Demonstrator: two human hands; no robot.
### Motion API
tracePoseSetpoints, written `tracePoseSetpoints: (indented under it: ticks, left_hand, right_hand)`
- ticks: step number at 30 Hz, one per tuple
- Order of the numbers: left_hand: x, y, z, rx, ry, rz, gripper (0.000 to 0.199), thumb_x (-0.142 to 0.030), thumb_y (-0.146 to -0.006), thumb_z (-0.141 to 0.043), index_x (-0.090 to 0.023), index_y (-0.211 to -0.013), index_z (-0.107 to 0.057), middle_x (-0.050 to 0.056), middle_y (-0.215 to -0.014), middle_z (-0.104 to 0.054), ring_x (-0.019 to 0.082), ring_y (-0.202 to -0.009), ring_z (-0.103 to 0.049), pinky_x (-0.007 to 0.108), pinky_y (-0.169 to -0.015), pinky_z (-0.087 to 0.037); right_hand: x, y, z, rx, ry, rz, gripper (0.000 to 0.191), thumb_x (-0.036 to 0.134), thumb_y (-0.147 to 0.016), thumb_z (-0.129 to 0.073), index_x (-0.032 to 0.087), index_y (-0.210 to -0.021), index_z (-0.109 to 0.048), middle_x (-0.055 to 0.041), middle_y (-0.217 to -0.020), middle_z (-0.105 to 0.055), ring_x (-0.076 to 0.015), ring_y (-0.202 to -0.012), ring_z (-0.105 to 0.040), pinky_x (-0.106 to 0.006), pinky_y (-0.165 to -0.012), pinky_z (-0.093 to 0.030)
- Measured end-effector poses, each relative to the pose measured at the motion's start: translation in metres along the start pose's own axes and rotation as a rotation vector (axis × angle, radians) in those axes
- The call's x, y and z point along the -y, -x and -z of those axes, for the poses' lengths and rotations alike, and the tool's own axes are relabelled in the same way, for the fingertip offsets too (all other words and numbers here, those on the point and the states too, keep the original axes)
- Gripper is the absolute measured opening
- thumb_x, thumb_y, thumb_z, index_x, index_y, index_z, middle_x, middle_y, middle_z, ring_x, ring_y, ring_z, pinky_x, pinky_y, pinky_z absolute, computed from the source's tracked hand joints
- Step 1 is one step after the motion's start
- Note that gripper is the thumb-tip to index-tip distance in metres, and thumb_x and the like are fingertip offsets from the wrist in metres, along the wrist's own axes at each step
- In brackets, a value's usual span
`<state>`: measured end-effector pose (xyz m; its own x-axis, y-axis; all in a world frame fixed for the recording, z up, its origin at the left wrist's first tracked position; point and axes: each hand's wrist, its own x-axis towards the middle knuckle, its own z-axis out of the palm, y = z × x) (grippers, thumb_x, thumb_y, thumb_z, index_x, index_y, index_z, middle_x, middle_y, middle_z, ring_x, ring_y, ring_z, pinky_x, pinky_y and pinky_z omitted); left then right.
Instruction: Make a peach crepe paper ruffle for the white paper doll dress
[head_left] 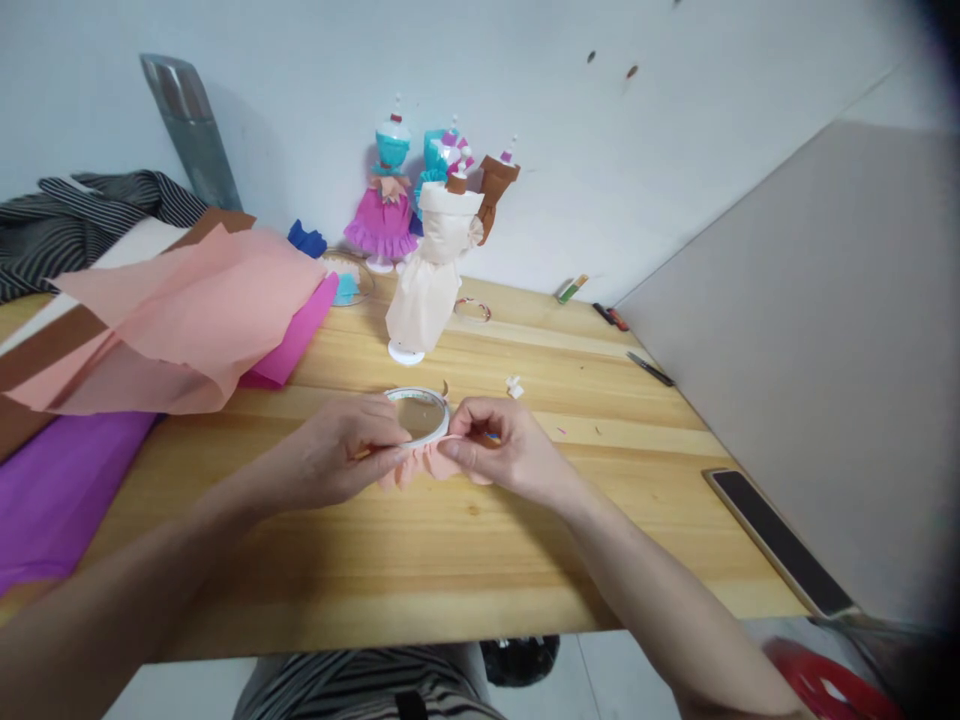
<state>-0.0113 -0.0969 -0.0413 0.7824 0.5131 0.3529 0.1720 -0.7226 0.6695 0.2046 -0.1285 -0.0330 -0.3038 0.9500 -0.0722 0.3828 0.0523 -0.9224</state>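
Near the front of the table, my left hand point(341, 445) is closed in a pinch at the left end of a small gathered strip of peach crepe paper point(424, 463). My right hand point(506, 450) pinches the same strip further right, thumb in front. A white roll of tape point(435, 428) sits right behind the strip, touching or almost touching the fingers of both hands; whether it is gripped too I cannot tell. Beyond the hands stands a small dress form in a cream paper dress point(431, 270) on a round white base point(406, 353).
Crepe paper sheets point(217, 310) in several colours cover the left side. More dressed forms point(382, 215) stand against the wall. A bangle-like ring point(473, 310), white scraps point(514, 387), a dark pen-like tool point(649, 369) and a phone point(780, 540) lie about the wooden table point(375, 590).
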Motion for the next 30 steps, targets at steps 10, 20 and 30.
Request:
tracePoseSetpoints:
  ticks: [10,20,30]
  left_hand:
    - [0.001,0.002,0.002,0.015,0.027,0.067,0.034,-0.021,-0.092,-0.047,-0.017,-0.062,-0.063,0.000,-0.061,-0.060,0.011,-0.062,-0.054,0.026,-0.068,-0.040]
    - [0.001,0.001,0.001,0.010,0.022,-0.007,0.030,-0.017,-0.091,-0.048,-0.016,-0.063,-0.062,-0.001,-0.063,-0.063,0.010,-0.062,-0.055,0.026,-0.071,-0.041]
    - [-0.005,-0.002,0.002,0.004,0.025,-0.013,0.032,-0.014,-0.091,-0.047,-0.016,-0.060,-0.058,-0.001,-0.063,-0.066,0.010,-0.063,-0.055,0.026,-0.071,-0.040]
  right_hand:
    - [0.000,0.006,0.000,-0.070,0.034,0.074,0.018,0.026,-0.074,-0.065,0.016,-0.064,-0.053,0.0036,-0.055,-0.048,-0.0075,-0.050,-0.040,-0.021,-0.047,-0.031]
    - [0.002,0.010,-0.005,-0.039,-0.043,0.091,0.016,0.024,-0.073,-0.063,0.016,-0.063,-0.054,0.0014,-0.058,-0.051,-0.0083,-0.054,-0.043,-0.022,-0.051,-0.035]
    - [-0.011,0.005,-0.006,-0.076,0.009,0.092,0.015,0.027,-0.075,-0.064,0.016,-0.068,-0.057,0.0000,-0.062,-0.056,-0.0101,-0.057,-0.049,-0.023,-0.053,-0.039]
